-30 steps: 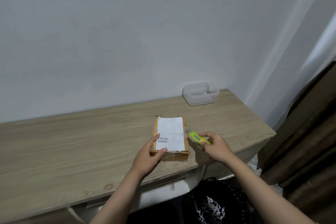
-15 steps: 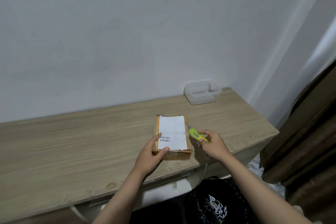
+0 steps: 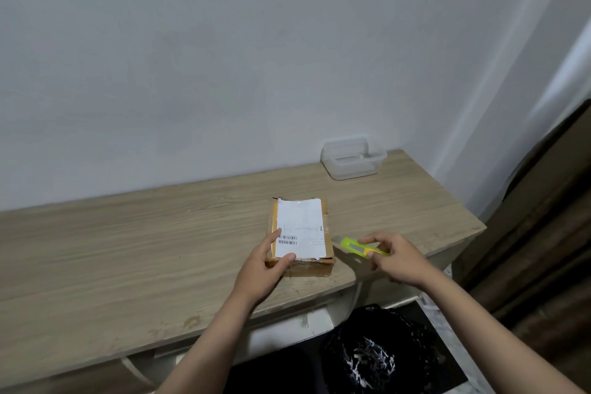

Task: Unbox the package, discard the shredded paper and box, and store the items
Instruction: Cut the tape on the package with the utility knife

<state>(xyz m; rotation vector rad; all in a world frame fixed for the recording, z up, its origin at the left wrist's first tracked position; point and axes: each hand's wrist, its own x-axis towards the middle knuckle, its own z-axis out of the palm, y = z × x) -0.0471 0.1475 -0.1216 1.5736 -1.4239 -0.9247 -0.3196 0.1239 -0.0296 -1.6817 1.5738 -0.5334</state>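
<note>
A small brown cardboard box (image 3: 307, 266) with a white shipping label on top lies flat near the front edge of the wooden table (image 3: 128, 249). My left hand (image 3: 262, 269) rests on its near left corner, thumb and forefinger on the label, steadying it. My right hand (image 3: 396, 259) holds a yellow-green utility knife (image 3: 355, 246) just right of the box, the tip pointing toward the box's right side. No blade can be made out.
A clear plastic container (image 3: 351, 158) stands at the table's back right by the wall. Below the table's front edge is a black bag (image 3: 377, 355) holding shredded paper. A brown curtain (image 3: 550, 233) hangs at the right.
My right hand has shifted its fingers on the knife, now holding it by the rear with the tip toward the box. The left hand stays on the box.
</note>
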